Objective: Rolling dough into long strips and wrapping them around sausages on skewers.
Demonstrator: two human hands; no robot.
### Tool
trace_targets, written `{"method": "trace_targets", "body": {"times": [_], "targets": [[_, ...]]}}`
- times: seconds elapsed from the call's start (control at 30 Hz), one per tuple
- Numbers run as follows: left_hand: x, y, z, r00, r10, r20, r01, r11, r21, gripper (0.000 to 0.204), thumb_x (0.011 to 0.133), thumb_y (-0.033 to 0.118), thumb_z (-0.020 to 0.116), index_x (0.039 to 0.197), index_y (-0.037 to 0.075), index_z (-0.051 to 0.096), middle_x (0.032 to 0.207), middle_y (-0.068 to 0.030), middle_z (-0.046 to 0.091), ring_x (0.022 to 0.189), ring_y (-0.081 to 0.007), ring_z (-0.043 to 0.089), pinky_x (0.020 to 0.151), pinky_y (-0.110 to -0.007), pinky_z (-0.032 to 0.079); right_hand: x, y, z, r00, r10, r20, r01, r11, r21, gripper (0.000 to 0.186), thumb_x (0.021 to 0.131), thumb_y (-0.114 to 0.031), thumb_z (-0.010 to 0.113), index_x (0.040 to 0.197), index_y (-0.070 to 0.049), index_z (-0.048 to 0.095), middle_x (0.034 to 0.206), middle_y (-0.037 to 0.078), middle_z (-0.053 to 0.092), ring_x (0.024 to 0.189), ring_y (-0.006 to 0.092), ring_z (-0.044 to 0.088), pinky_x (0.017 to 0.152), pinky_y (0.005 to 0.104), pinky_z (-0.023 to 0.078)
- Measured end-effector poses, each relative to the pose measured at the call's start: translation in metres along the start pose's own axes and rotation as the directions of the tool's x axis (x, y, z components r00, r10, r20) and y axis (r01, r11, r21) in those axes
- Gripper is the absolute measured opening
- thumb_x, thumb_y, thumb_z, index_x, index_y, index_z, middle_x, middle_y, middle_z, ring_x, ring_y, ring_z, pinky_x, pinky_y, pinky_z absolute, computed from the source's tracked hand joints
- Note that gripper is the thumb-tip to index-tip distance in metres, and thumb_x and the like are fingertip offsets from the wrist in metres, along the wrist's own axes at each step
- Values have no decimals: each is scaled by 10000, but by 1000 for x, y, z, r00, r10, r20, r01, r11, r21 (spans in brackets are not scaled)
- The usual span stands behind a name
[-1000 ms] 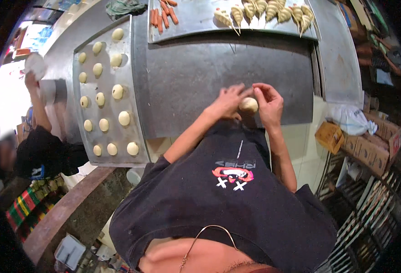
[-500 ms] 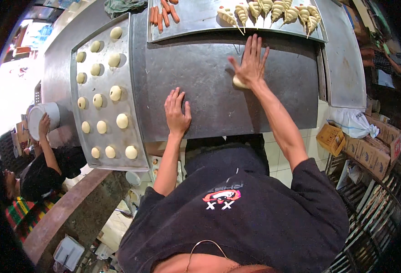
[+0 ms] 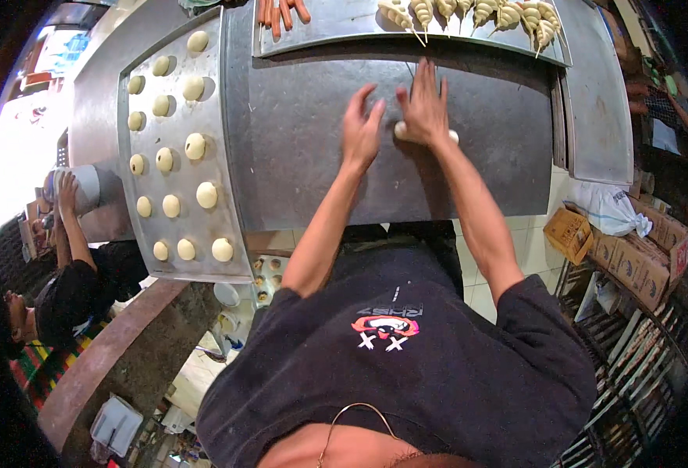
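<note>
Under the palm of my right hand (image 3: 424,109) lies a piece of dough (image 3: 401,132), rolled out so that both ends stick out at the sides. The right fingers are stretched out and point away from me, flat over the dough on the grey metal worktop (image 3: 305,156). My left hand (image 3: 362,131) hovers just left of it, empty, with fingers apart and slightly blurred. The middle of the dough is hidden beneath the right hand.
Left of the worktop, a metal tray (image 3: 234,234) bears several round dough balls. Across the far edge, another tray (image 3: 344,40) holds sausages (image 3: 281,14) and spiral dough on sticks (image 3: 484,14). Another person (image 3: 78,273) at far left holds a pale round container (image 3: 86,187).
My left hand has lifted and moved right, close to my right hand. Beneath the right hand, the dough now shows on both sides. The other person's hands have shifted on the container.
</note>
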State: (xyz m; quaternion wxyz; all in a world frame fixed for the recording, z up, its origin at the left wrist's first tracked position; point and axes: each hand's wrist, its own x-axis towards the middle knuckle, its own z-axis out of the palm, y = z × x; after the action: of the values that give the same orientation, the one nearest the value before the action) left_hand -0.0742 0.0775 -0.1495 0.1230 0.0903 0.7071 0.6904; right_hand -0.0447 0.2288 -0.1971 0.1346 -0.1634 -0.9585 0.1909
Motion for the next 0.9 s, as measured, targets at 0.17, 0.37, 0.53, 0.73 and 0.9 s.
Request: {"method": "trace_targets", "body": {"times": [0.17, 0.37, 0.53, 0.73, 0.9], "targets": [[32, -46, 82, 959, -170, 225, 275, 740, -613, 530, 1042, 368, 431, 1380, -39, 452, 1396, -150, 511, 1310, -276, 461, 1136, -365, 304, 25, 14, 20, 973, 161, 162, -219, 458, 862, 739, 975, -378, 472, 1527, 23, 188, 1555, 251, 274, 1462, 377, 245, 1197, 507, 153], [-118, -13, 13, 835, 14, 550, -360, 770, 526, 780, 991, 541, 353, 1537, -1, 225, 1605, -213, 193, 1502, -305, 167, 1220, -406, 83, -169, -14, -52, 971, -61, 231, 69, 997, -24, 779, 975, -488, 395, 1506, 64, 250, 1582, 258, 214, 1489, 362, 188, 1208, 516, 100], [-54, -30, 40, 895, 55, 443, -432, 357, 828, 895, 958, 625, 346, 1527, -49, 199, 1610, -215, 166, 1507, -284, 153, 1204, -500, -47, -96, 9, -33, 983, 160, 88, -107, 896, -431, 929, 940, -627, 377, 1491, 106, 228, 1581, 266, 210, 1490, 361, 181, 1189, 575, 71], [40, -30, 34, 887, 342, 311, -388, 187, 902, 871, 954, 592, 382, 1531, -35, 199, 1609, -190, 196, 1499, -283, 179, 1200, -528, -16, 0, 72, -30, 966, 106, -234, -146, 976, -162, 957, 927, -668, 362, 1494, 91, 235, 1587, 249, 207, 1483, 369, 193, 1180, 591, 79], [-83, -12, -35, 795, 11, 606, -582, 297, 757, 855, 911, 531, 514, 1534, 15, 238, 1602, -131, 252, 1499, -257, 186, 1212, -493, 85, -146, 23, -64, 953, -194, 233, 214, 975, -64, 987, 904, -718, 335, 1494, 69, 259, 1561, 238, 279, 1473, 345, 240, 1183, 575, 111]]}}
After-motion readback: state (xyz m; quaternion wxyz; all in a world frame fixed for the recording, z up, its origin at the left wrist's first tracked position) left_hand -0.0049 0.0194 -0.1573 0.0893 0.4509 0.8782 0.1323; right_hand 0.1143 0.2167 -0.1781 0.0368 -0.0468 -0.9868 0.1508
